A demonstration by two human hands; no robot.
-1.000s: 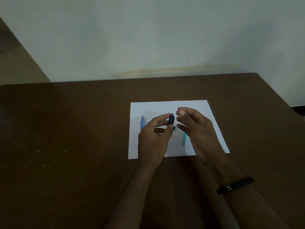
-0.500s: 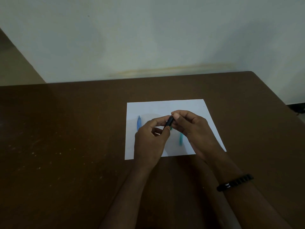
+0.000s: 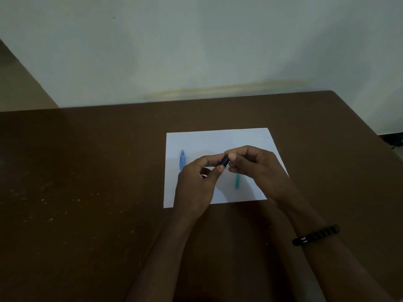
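Head view, both hands curled, pinching dark cap

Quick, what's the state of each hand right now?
Left hand: closed, pinching the small dark piece.
Right hand: closed, pinching the same piece at its upper end.
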